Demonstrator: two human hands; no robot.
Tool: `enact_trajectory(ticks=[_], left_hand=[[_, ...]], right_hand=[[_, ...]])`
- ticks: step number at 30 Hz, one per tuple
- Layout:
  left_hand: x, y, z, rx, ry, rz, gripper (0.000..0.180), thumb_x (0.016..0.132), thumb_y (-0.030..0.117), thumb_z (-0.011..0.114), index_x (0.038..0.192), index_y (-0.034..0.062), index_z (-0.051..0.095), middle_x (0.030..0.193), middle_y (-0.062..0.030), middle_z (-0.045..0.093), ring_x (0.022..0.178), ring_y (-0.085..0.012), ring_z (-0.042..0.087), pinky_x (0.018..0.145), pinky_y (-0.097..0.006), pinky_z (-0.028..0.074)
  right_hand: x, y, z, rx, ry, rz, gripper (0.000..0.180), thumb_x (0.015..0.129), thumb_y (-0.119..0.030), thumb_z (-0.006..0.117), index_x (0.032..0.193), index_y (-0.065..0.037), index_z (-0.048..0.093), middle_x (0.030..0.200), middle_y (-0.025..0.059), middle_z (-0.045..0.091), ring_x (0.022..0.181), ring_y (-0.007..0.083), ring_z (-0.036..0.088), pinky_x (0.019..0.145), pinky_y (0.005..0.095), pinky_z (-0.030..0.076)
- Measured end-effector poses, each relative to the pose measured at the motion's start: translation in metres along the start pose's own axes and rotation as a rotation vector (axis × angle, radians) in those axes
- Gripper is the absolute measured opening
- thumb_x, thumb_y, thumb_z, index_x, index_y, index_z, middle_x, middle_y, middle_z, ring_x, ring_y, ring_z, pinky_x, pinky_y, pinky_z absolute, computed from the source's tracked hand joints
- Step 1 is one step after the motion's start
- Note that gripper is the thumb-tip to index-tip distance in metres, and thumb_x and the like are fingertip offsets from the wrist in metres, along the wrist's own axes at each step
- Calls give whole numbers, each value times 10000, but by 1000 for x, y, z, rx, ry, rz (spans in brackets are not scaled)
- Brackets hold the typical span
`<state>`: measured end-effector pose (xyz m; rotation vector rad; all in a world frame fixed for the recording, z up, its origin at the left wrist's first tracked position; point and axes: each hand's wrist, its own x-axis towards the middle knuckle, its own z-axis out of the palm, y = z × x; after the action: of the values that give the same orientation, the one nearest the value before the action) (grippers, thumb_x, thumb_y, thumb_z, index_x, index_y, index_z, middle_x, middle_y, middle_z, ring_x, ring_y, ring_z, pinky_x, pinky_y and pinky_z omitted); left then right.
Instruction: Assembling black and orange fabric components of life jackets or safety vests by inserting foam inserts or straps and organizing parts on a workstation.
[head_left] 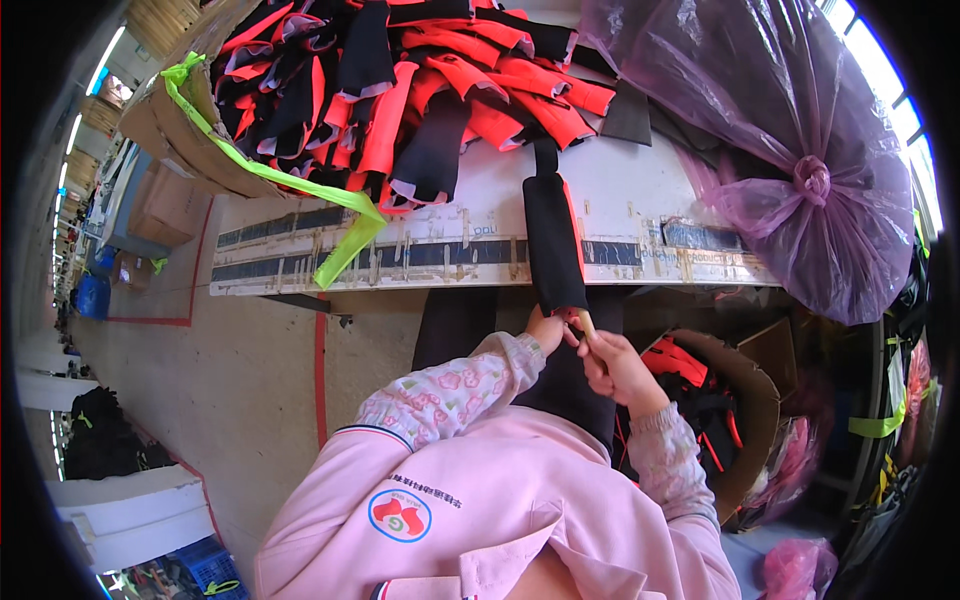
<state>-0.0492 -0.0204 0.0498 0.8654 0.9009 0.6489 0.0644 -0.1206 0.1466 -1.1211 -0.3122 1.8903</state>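
A long black fabric sleeve with a red edge [553, 240] hangs over the front edge of the white table [620, 190]. My left hand [548, 328] pinches its lower end. My right hand [612, 368] grips a thin wooden stick [586, 322] whose tip sits at the sleeve's lower opening. Both hands are close together just below the table edge. A big pile of similar red and black fabric pieces [400, 80] lies on the table behind the sleeve.
A tied purple plastic bag [800, 170] fills the right of the table. A cardboard box [745, 400] with red and black pieces stands by my right arm. A neon green strap [340, 250] hangs off a cardboard box [195, 140] at left.
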Motion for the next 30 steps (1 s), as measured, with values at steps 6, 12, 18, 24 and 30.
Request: enact_trajectory(ticks=[6,12,18,24,30], left_hand=[[-6,14,12,-90,-43,-59,192,919,130,411,955,-1,546,789,-117,578,542,-198,580,394,-295,498],[-5,-2,13,-52,26,0,189,909,164,441,922,11,550,737,-117,585,485,-176,567,451,-277,469],[-5,-9,17,-107,32,-21,126,853,89,482,897,48,593,682,-38,579,528,-99,515,455,-220,411],[2,12,16,110,-76,-49,190,912,120,428,941,24,589,743,-79,626,588,-89,572,471,-202,427],[-8,23,15,-105,-158,-151,302,945,272,400,991,34,580,872,-123,652,628,-134,617,535,-224,458]], right_hand=[[-54,48,24,134,239,-8,271,964,-279,353,844,-67,473,507,-3,383,347,81,262,328,227,217],[-40,56,44,227,314,-84,274,965,-292,359,855,-69,472,518,-17,376,355,77,255,336,225,203],[20,36,32,230,400,-259,261,956,-275,382,817,-80,485,501,-28,385,320,69,256,296,222,190],[33,30,25,171,415,-240,264,957,-287,379,809,-89,472,500,-30,372,321,63,240,303,218,180],[22,30,11,45,367,-186,266,950,-289,392,807,-78,468,487,-21,360,321,71,243,303,222,185]])
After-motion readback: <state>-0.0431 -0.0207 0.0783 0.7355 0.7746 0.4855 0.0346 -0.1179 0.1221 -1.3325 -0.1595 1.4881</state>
